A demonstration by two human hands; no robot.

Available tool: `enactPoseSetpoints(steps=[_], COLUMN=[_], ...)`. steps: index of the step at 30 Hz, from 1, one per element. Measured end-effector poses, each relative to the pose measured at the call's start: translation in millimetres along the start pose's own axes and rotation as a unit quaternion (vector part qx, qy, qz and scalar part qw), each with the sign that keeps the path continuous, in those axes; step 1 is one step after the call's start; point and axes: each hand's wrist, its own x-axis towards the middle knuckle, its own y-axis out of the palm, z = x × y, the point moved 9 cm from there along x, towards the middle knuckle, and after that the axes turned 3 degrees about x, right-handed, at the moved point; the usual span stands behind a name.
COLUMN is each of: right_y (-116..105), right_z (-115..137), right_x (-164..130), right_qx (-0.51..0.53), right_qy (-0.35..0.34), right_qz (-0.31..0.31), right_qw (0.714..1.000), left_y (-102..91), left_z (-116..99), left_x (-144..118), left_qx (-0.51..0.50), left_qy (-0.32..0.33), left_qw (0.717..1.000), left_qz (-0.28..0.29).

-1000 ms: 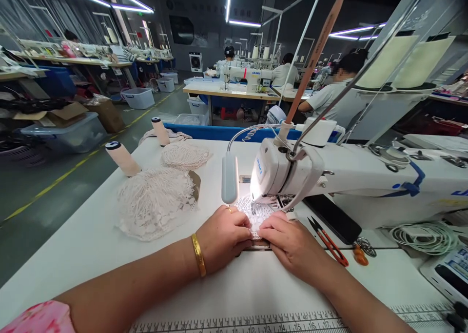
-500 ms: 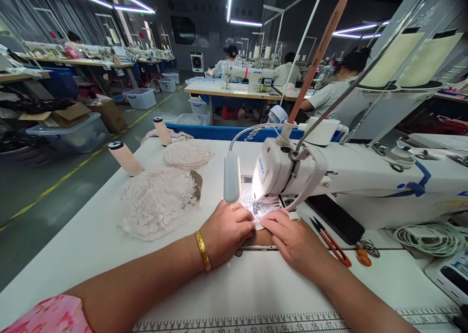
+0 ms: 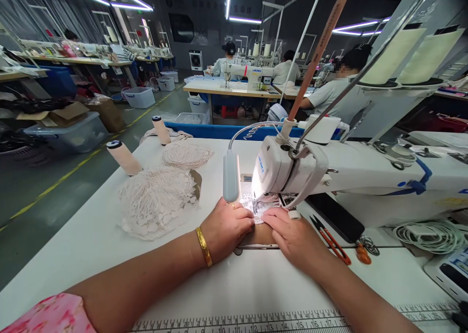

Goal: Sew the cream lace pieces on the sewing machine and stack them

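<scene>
The left hand (image 3: pixel 224 230) partly hides the lace (image 3: pixel 258 220) under the sewing machine (image 3: pixel 361 167). The bottom edge crops the ruler (image 3: pixel 234 325).

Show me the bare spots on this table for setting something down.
Bare tabletop lies between the lace pile and the lamp, and between the ruler, left hand and right hand. Crowded: under the sewing machine, where both hands touch a lace piece, and right of there, with scissors, phone and cable.
</scene>
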Motion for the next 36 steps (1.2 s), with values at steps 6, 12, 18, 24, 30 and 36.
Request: enactPoseSetpoints(steps=[6, 12, 18, 24, 30, 36], right_y=[-1.0, 3.5, 5.7, 6.6, -2.5, -17.7], right_z=[-5.6, -10.3, -11.5, -12.4, -6.6, 18.4], right_x=[2.1, 2.2, 1.7, 1.4, 1.0, 2.1], right_qx=[-0.012, -0.025, -0.023, -0.016, -0.013, 0.051], right_qy=[0.020, 0.033, 0.035, 0.042, 0.005, -0.069], right_qz=[-0.023, -0.019, -0.012, -0.012, -0.054, -0.077], right_qw=[0.999, 0.999, 0.999, 0.999, 0.998, 0.993], left_y=[4.6, 7.7, 10.0, 10.2, 3.6, -9.4], left_z=[11.6, 18.9, 19.1, 19.3, 30.1, 12.9], left_x=[4.0, 5.2, 6.0, 6.6, 8.5, 8.1], left_qx=[0.013, 0.027, 0.030, 0.038, 0.078, 0.039], left_qy=[-0.017, -0.029, -0.036, -0.037, -0.128, -0.101], left_qw=[1.000, 0.999, 0.998, 0.998, 0.984, 0.990], left_qz=[0.019, 0.023, 0.031, 0.037, 0.098, 0.092])
